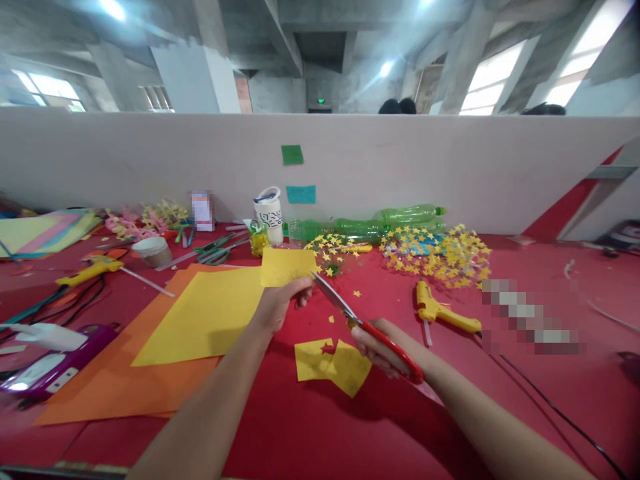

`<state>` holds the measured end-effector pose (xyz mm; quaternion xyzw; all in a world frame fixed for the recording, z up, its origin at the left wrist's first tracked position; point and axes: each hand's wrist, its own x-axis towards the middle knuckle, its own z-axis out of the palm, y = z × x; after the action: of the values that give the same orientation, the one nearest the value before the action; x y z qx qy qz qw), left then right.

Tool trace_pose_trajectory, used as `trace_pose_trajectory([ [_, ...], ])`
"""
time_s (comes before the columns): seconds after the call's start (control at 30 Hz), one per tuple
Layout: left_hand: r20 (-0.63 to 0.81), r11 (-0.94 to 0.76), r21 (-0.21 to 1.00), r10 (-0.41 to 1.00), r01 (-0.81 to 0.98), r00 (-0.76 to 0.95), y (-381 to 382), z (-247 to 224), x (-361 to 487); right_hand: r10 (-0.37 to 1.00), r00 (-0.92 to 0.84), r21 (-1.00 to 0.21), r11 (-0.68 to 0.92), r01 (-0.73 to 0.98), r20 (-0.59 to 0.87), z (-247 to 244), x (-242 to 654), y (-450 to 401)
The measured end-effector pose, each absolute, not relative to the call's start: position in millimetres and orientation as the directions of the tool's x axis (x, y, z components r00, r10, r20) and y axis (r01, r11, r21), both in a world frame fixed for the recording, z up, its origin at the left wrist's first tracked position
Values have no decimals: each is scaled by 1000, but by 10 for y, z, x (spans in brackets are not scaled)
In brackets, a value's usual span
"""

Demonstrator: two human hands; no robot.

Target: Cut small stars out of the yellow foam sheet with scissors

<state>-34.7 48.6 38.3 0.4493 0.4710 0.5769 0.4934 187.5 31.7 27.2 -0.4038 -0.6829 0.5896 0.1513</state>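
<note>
My left hand [285,300] pinches a small rectangular piece of yellow paper [287,265] by its lower right part, above the table. In my right hand [377,347] is a pair of scissors [390,347] with red handles, its blades pointing up and left. The blade tips meet the paper's right edge close to my left fingers; whether the blades are parted is too fine to tell. Below, two yellow paper pieces [314,361] lie overlapping on the red table [280,427], one with a star-shaped hole. A loose yellow star [357,293] and a small scrap [331,319] lie nearby.
Yellow sheets [200,320] and orange sheets [130,387] lie left. A yellow glue gun [440,310] with a trailing cord is right; another glue gun [90,270] and a purple power strip [55,367] are left. Star clusters [435,253], green bottles [410,214] and a white cup [270,220] line the partition.
</note>
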Motion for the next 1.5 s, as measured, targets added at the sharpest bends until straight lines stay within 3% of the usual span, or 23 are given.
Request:
trace_pose_trajectory([
  [1.33,16,-25,991,997,-128,-69,464,457,-409,721,-627,-913,-21,407,-296,290,1926,382],
  [1.5,84,-88,995,992,-41,-99,454,424,-370,738,-612,-927,-47,372,-283,229,1886,363],
])
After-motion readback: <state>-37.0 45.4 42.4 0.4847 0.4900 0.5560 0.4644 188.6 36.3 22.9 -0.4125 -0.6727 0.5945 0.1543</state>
